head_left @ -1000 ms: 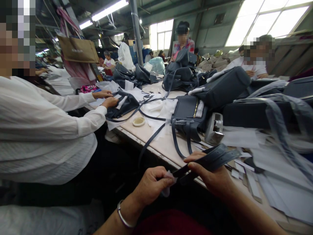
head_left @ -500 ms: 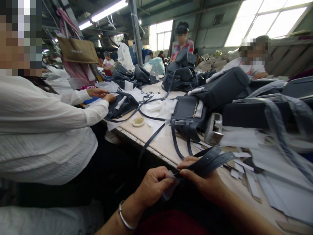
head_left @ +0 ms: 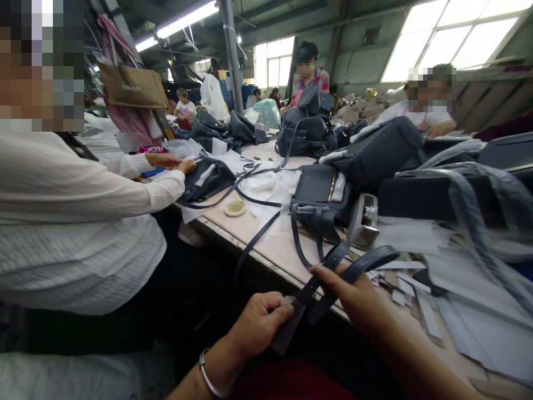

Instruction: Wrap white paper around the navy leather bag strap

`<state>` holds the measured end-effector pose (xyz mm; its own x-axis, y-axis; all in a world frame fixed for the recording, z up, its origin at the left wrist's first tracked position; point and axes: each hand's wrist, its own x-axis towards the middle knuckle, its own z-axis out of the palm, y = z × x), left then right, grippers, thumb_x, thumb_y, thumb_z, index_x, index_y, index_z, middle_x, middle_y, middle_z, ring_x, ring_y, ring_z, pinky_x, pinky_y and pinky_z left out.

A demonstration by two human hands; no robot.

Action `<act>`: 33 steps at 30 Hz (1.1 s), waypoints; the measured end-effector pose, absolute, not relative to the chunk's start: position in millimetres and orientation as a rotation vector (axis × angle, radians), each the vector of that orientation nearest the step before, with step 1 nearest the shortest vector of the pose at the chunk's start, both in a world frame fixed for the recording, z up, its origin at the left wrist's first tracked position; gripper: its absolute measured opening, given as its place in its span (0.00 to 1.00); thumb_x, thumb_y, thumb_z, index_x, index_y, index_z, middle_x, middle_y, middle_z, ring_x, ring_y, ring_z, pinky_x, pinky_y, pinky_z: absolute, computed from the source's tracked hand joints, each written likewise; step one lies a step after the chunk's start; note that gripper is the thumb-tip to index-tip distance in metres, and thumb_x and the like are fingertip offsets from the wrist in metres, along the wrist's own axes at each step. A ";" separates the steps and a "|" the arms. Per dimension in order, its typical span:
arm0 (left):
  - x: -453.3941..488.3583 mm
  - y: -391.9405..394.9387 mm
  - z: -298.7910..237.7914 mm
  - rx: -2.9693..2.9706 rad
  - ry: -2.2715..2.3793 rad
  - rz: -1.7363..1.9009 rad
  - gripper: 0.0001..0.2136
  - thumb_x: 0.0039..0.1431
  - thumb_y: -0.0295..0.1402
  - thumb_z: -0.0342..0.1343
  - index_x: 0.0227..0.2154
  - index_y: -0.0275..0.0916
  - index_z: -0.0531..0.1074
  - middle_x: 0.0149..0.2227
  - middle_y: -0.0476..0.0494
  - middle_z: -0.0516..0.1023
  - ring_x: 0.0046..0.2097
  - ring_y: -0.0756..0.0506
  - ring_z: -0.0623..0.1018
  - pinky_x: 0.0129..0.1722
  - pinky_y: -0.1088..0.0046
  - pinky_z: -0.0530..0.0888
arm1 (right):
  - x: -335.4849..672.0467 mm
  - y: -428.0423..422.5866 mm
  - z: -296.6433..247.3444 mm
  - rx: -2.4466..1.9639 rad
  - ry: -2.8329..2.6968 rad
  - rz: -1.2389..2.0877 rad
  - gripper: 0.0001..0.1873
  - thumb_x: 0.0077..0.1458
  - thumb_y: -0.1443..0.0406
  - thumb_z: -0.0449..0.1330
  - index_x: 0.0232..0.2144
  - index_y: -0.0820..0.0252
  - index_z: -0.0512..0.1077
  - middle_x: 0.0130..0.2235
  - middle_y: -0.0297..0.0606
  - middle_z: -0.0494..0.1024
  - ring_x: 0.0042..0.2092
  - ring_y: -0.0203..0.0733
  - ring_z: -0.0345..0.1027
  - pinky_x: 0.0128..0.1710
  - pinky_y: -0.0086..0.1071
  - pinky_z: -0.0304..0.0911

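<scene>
holding a dark blue leather strap (head_left: 333, 275) above the surface (head_left: 270, 244) edge, the right hand (head_left: 353, 294) grips its doubled middle while the left hand (head_left: 258, 325) pinches the end taut, apparently for inspection.

The strap (head_left: 353, 265) is dark grey-blue leather, long and narrow, with a smooth face and a slightly darker edge. It is folded into two runs that lie close side by side and slant up to the right, curving over at the far end above the table edge. Its lower ends hang just off the table, one a little longer than the other. A thin, pale greyish film (head_left: 287, 330) trails from the lower end of the strap, hanging down and to the left; it looks like a peeled protective wrap, though blur makes that uncertain.
</scene>
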<state>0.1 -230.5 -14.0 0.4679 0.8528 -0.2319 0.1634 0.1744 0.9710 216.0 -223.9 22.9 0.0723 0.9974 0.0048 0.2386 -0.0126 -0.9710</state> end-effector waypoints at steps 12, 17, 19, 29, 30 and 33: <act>1.9 -233.4 -20.8 1.288 1.021 0.658 0.22 0.56 0.50 0.58 0.23 0.34 0.70 0.24 0.48 0.68 0.27 0.51 0.66 0.26 0.76 0.62 | 205.5 -228.8 24.0 -1.470 -1.242 1.224 0.24 0.55 0.47 0.60 0.24 0.62 0.75 0.21 0.33 0.69 0.24 0.38 0.63 0.24 0.30 0.61; 4.4 -230.4 -18.3 1.191 1.009 0.715 0.22 0.54 0.52 0.61 0.22 0.34 0.70 0.22 0.50 0.66 0.25 0.52 0.63 0.24 0.76 0.60 | 190.3 -240.2 9.5 -1.365 -1.450 1.289 0.23 0.58 0.47 0.58 0.25 0.61 0.74 0.24 0.36 0.73 0.30 0.42 0.69 0.31 0.32 0.67; 1.9 -227.3 -16.9 1.174 1.042 0.765 0.22 0.54 0.51 0.61 0.23 0.33 0.72 0.24 0.49 0.67 0.26 0.52 0.64 0.26 0.76 0.62 | 193.6 -244.2 3.8 -1.356 -1.410 1.299 0.27 0.61 0.45 0.52 0.26 0.60 0.74 0.25 0.37 0.73 0.31 0.43 0.69 0.34 0.34 0.69; 10.9 -208.1 -12.1 1.318 0.937 0.857 0.14 0.59 0.43 0.60 0.29 0.36 0.82 0.43 0.39 0.75 0.46 0.43 0.75 0.48 0.70 0.71 | 195.4 -251.2 22.7 -1.281 -1.738 1.502 0.27 0.65 0.46 0.46 0.49 0.50 0.78 0.53 0.40 0.78 0.56 0.53 0.69 0.62 0.49 0.58; 8.8 -208.4 -11.7 1.346 0.960 0.879 0.14 0.59 0.43 0.59 0.33 0.36 0.82 0.44 0.39 0.76 0.47 0.43 0.75 0.48 0.70 0.71 | 195.0 -249.6 23.5 -1.317 -1.705 1.497 0.29 0.65 0.45 0.46 0.50 0.51 0.78 0.52 0.40 0.78 0.55 0.54 0.69 0.62 0.49 0.58; -2.4 -213.7 -9.3 1.431 1.112 0.959 0.16 0.61 0.44 0.57 0.41 0.36 0.78 0.42 0.39 0.77 0.43 0.44 0.76 0.44 0.71 0.72 | 198.6 -244.5 23.9 -1.462 -1.614 1.432 0.33 0.63 0.42 0.43 0.50 0.49 0.78 0.52 0.40 0.78 0.57 0.56 0.68 0.63 0.51 0.54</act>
<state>-2.4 -213.7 -9.3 0.2502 0.9682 -0.0041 0.1377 -0.0314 0.9900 198.6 -244.5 23.9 -0.2750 0.9263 -0.2576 0.3658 -0.1469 -0.9190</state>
